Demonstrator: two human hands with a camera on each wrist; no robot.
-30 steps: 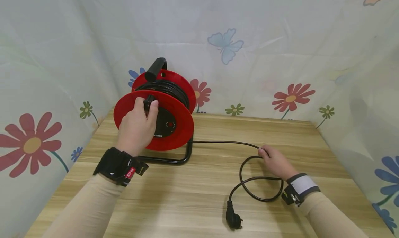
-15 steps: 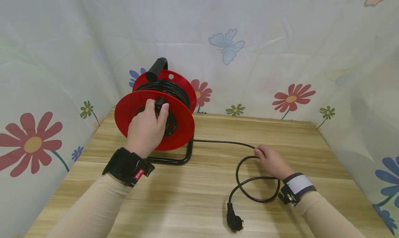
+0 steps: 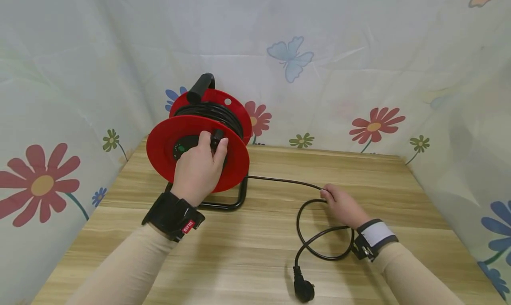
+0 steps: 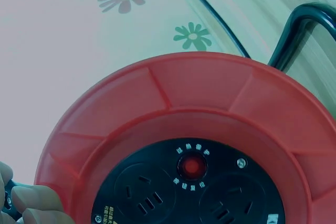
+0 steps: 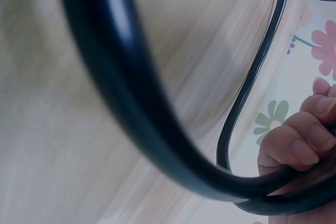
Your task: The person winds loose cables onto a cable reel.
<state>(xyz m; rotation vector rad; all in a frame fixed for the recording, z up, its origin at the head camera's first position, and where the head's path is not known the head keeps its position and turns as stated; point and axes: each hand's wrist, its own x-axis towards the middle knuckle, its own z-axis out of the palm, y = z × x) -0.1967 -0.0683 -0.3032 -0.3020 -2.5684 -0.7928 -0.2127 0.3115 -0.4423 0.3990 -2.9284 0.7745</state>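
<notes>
On the table's left side stands a red cable reel [image 3: 161, 141], black cable wound between its two discs. My left hand [image 3: 198, 171] pinches the black crank knob [image 3: 217, 138] on the front disc. In the left wrist view, fingers [image 4: 37, 200] curl at the knob by the left edge, beside a black socket panel [image 4: 186, 203] with a red button. To the right, my right hand [image 3: 344, 207] grips the black cable [image 3: 283, 179], which runs from the reel. Past this hand the cable loops on the table and ends in a black plug [image 3: 304, 291]. Fingertips [image 5: 302, 150] wrap the cable in the right wrist view.
The reel rests on a black tube frame [image 3: 221, 206] with a carrying handle [image 3: 201, 87] on top. A wooden table [image 3: 247, 252] lies beneath everything. Flower-patterned curtains [image 3: 319, 74] rise close behind and along both sides.
The reel has turned clockwise, my left hand moving right and slightly down with the knob. My right hand has drifted left with the cable, and the loop has shifted left; the plug moved slightly down.
</notes>
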